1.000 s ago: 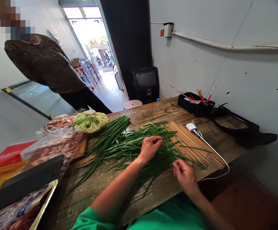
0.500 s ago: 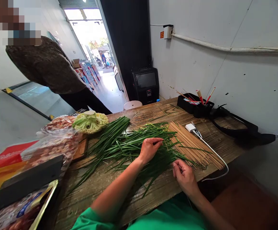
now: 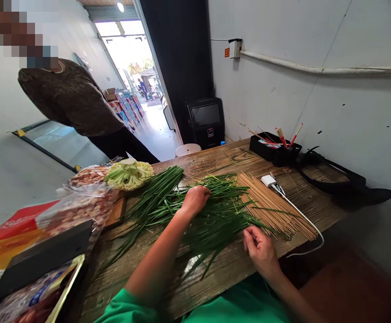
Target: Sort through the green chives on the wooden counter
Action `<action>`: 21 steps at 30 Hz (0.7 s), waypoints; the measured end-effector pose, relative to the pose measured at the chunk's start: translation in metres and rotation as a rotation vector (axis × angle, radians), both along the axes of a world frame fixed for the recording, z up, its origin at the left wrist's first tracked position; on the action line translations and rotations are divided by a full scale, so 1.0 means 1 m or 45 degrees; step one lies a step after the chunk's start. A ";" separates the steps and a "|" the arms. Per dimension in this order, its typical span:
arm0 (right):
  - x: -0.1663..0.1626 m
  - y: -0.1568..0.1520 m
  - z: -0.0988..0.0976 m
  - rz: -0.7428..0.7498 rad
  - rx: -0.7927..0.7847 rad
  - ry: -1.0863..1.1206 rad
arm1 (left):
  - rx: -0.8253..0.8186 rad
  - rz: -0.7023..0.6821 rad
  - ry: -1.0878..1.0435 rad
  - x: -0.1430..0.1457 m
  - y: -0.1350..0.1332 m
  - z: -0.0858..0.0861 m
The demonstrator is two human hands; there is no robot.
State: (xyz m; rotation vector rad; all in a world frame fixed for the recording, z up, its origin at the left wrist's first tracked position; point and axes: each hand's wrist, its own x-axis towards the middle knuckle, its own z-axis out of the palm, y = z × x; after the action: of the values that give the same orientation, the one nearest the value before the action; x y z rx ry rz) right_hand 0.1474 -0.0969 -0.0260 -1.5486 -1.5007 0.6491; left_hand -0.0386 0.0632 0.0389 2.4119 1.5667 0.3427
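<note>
A loose heap of long green chives (image 3: 168,208) lies across the middle of the wooden table (image 3: 138,273). Over its centre is my left hand (image 3: 196,200), fingers curled and pressed together; whatever may be in them is hidden. Closer to the front edge, my right hand (image 3: 261,251) is closed in a pinch where the ends of a blurred bunch of chives (image 3: 212,235) come together at its fingertips. Many thin wooden skewers (image 3: 276,208) lie side by side just beyond my right hand, with a few chive leaves across them.
A cauliflower (image 3: 129,174) and bagged meat (image 3: 81,211) sit at the left. A white adapter with cable (image 3: 268,181), a black holder (image 3: 265,146) and a black strap (image 3: 336,179) are at the right. Across the table stands a person (image 3: 70,98) near a black heater-like appliance (image 3: 206,121).
My left hand has moved left over the heap, away from the skewers. My right hand stays almost in place, still pinched. The view has shifted slightly.
</note>
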 end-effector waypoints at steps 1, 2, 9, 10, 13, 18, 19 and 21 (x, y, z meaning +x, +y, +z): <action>0.000 0.000 0.000 -0.003 0.001 -0.003 | 0.027 0.041 0.046 -0.001 0.006 -0.002; 0.000 0.000 -0.001 -0.006 0.004 -0.006 | 0.050 0.071 0.067 -0.001 0.012 -0.004; -0.001 0.001 -0.007 -0.004 0.039 -0.010 | 0.025 0.048 -0.025 0.012 0.033 -0.008; -0.001 0.002 -0.007 -0.013 0.041 -0.013 | 0.011 0.027 0.005 0.014 0.035 -0.009; -0.003 0.002 -0.006 -0.026 0.054 -0.020 | -0.032 0.000 0.129 0.022 0.041 -0.012; -0.005 0.004 -0.002 -0.057 0.095 0.007 | -0.056 0.069 0.234 0.029 0.047 -0.018; -0.005 0.004 -0.004 -0.065 0.121 0.025 | -0.054 0.077 0.234 0.030 0.045 -0.018; -0.006 0.006 -0.015 -0.121 0.220 0.092 | -0.031 0.137 0.232 0.032 0.042 -0.017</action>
State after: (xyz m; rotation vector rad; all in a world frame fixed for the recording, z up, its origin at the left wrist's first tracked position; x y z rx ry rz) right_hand 0.1415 -0.0909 -0.0406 -1.4395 -1.3831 0.5017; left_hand -0.0070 0.1049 0.0224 2.4044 1.7708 0.1246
